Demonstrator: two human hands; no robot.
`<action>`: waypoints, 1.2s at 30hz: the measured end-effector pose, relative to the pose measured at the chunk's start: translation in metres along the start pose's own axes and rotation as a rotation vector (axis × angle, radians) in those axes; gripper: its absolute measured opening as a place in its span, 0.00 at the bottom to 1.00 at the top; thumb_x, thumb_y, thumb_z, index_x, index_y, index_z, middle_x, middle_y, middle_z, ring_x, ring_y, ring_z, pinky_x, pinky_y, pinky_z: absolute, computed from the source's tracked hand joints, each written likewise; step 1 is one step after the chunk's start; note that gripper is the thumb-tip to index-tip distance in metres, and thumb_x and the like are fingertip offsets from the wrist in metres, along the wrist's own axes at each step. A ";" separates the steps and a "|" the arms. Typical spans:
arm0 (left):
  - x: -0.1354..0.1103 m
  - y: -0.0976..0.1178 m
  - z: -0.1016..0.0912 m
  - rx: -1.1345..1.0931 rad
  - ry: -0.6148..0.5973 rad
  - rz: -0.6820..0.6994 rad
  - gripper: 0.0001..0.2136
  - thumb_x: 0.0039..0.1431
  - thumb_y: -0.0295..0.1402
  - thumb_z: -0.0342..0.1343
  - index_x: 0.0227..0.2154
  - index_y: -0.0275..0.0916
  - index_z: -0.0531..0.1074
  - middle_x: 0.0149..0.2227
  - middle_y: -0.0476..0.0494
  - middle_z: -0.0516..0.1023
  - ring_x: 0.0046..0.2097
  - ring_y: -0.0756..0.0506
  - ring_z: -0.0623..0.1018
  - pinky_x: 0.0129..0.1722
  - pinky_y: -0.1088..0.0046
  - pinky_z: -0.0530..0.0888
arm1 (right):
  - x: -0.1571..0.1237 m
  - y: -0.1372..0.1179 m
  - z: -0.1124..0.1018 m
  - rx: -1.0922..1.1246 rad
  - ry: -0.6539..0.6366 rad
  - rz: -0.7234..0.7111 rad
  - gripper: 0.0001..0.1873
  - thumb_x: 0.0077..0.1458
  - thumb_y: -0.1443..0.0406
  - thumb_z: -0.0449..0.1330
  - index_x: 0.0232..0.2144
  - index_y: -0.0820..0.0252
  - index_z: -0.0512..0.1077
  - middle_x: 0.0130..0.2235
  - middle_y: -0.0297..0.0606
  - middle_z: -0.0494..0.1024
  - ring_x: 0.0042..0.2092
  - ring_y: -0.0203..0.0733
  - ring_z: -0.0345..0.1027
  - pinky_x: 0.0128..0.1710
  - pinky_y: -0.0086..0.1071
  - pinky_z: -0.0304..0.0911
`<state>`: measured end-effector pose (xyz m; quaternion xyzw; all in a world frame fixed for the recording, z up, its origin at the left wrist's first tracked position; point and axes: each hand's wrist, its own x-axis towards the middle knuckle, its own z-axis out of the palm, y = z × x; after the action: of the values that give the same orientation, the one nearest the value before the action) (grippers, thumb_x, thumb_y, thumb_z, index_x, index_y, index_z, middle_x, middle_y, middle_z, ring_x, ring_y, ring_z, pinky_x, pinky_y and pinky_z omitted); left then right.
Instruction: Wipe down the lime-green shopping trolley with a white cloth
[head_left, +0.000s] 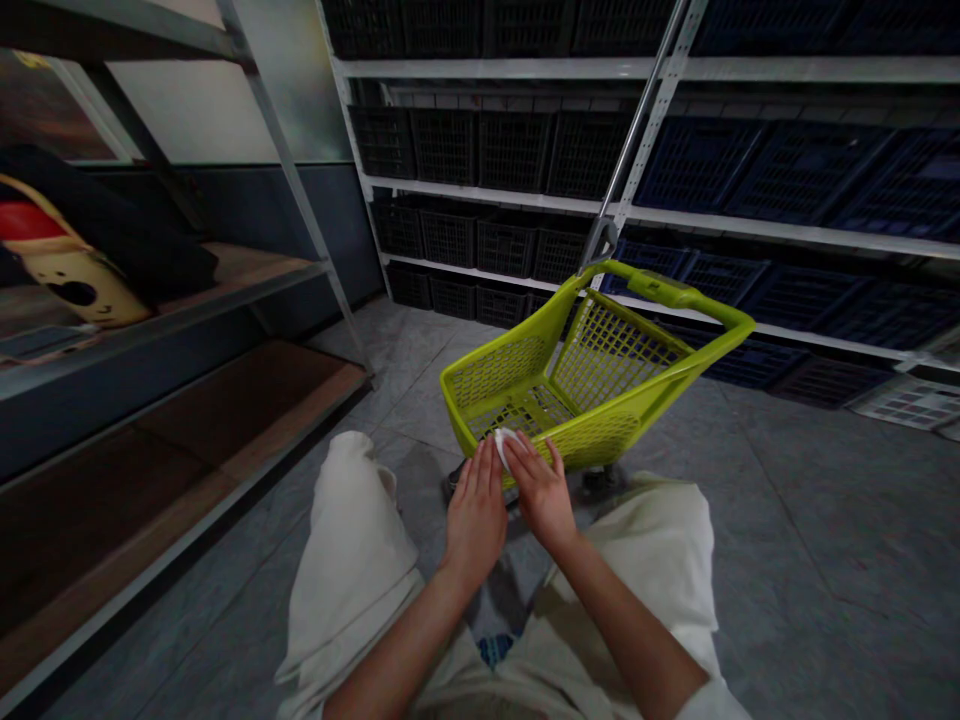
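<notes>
A lime-green plastic shopping basket on wheels (600, 370) stands on the grey floor just in front of my knees, its handle (667, 290) raised at the far side. Both hands meet at its near rim. My left hand (474, 510) has its fingers stretched flat and together against a small white object (502, 445). My right hand (541, 490) lies on the other side of that white object, fingers curled round it at the basket's edge. I cannot make out what the white object is. The basket looks empty inside.
Metal shelving with dark crates (517, 150) and blue crates (787, 170) lines the back wall. A low metal rack (187, 400) runs along the left, holding a dark bag and a yellow and red toy-like item (67, 270). My knees in pale trousers (360, 560) frame the hands.
</notes>
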<state>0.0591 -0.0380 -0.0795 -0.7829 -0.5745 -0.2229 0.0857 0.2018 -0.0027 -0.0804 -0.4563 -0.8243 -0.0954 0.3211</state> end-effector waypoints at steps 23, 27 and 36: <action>-0.001 0.000 0.000 0.005 -0.012 0.017 0.39 0.60 0.23 0.44 0.71 0.30 0.33 0.72 0.31 0.53 0.72 0.40 0.55 0.68 0.59 0.59 | -0.002 0.021 -0.018 0.007 -0.058 -0.029 0.42 0.52 0.78 0.48 0.68 0.50 0.57 0.63 0.38 0.71 0.67 0.43 0.59 0.71 0.48 0.32; -0.002 0.001 0.001 -0.003 -0.023 0.022 0.39 0.61 0.24 0.44 0.71 0.30 0.32 0.72 0.31 0.51 0.72 0.40 0.53 0.69 0.59 0.58 | -0.001 0.084 -0.033 -0.099 0.091 0.166 0.42 0.49 0.78 0.49 0.65 0.48 0.61 0.62 0.38 0.73 0.66 0.47 0.61 0.69 0.53 0.36; -0.001 0.003 0.002 0.013 -0.015 0.005 0.38 0.60 0.24 0.45 0.71 0.28 0.37 0.72 0.30 0.52 0.72 0.39 0.54 0.68 0.58 0.59 | -0.003 0.002 -0.003 -0.010 0.011 0.050 0.43 0.50 0.78 0.49 0.68 0.52 0.56 0.64 0.38 0.70 0.68 0.43 0.57 0.70 0.45 0.40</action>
<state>0.0619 -0.0387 -0.0809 -0.7855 -0.5745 -0.2131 0.0869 0.2060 -0.0043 -0.0801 -0.4778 -0.8104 -0.0940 0.3258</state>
